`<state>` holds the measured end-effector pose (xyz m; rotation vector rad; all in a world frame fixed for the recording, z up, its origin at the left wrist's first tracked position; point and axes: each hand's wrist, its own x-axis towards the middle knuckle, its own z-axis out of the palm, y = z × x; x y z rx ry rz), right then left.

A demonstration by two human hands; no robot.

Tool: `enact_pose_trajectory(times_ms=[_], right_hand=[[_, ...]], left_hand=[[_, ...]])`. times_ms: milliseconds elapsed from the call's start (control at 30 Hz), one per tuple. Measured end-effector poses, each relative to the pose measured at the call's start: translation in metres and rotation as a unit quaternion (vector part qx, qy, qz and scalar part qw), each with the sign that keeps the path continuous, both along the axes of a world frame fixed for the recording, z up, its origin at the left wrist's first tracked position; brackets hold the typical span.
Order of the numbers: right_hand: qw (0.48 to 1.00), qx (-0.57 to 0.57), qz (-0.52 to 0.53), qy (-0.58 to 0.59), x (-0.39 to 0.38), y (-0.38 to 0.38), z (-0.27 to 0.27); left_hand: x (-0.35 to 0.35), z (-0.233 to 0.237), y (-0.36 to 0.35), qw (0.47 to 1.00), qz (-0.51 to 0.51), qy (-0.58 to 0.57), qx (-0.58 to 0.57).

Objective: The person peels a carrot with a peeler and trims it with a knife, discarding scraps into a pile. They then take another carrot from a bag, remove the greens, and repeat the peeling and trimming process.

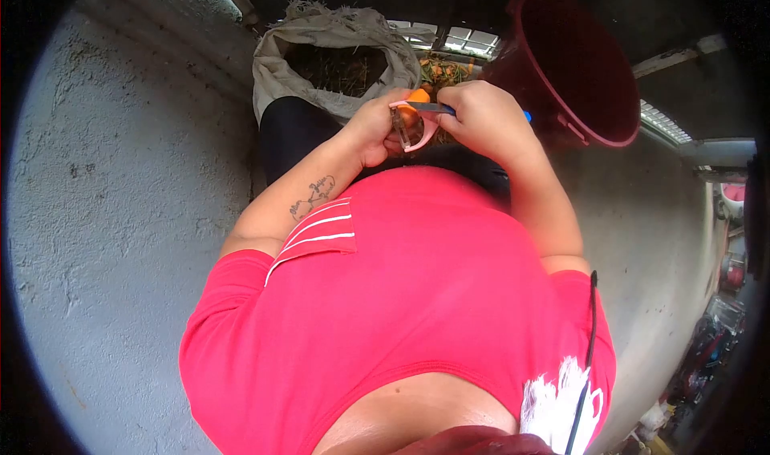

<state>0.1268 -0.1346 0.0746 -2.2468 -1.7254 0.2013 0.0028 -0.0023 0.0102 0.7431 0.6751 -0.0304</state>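
Note:
My left hand is closed around an orange vegetable, held low in front of my body. My right hand grips a small knife, its dark blade pointing left across the vegetable and the blue handle end showing past my palm. Between both hands is a pink peeler, its metal blade upright beside my left fingers. The peeler's handle runs toward my right hand, and I cannot tell which hand bears it.
Beyond my left hand stands a whitish woven sack, open at the top, with dark plant matter inside. Orange and greenish scraps lie past my hands. A large dark red bucket is at the right. A rough grey wall rises on the left.

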Motion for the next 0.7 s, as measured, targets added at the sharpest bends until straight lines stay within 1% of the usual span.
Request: enact_pose_trajectory(times_ms=[100, 167, 200, 267, 333, 367, 467, 567, 667, 700], right_hand=[[0.999, 0.029, 0.023, -0.006, 0.003, -0.004, 0.002], [0.999, 0.045, 0.030, -0.006, 0.010, -0.010, 0.005], [0.999, 0.034, 0.000, -0.031, 0.018, -0.012, 0.006], [0.990, -0.018, -0.079, -0.117, 0.043, -0.015, -0.002], [0.977, -0.030, -0.162, -0.137, 0.064, -0.019, -0.011], [0.971, -0.054, -0.186, -0.141, 0.070, -0.022, -0.013], [0.979, -0.020, -0.181, -0.092, 0.063, -0.025, -0.005], [0.992, -0.007, -0.115, -0.042, 0.046, -0.020, 0.004], [0.999, -0.003, -0.042, -0.006, 0.021, -0.012, 0.011], [0.999, -0.023, -0.023, -0.005, 0.013, -0.010, 0.017]], left_hand=[[-0.007, 0.008, -0.002, 0.998, -0.003, -0.067, 0.006], [-0.016, 0.003, 0.006, 0.994, -0.032, -0.102, -0.002], [-0.020, 0.001, 0.010, 0.992, -0.046, -0.119, -0.007], [-0.023, 0.008, 0.015, 0.987, -0.055, -0.148, -0.009], [-0.025, 0.013, 0.020, 0.982, -0.075, -0.174, -0.022], [-0.024, 0.014, 0.022, 0.976, -0.081, -0.195, -0.048], [-0.018, 0.016, 0.021, 0.985, -0.074, -0.134, -0.079], [-0.009, -0.004, 0.019, 0.987, -0.081, -0.061, -0.127], [-0.003, -0.025, 0.017, 0.988, -0.117, -0.055, -0.089], [-0.002, -0.016, 0.010, 0.991, -0.080, -0.047, -0.092]])
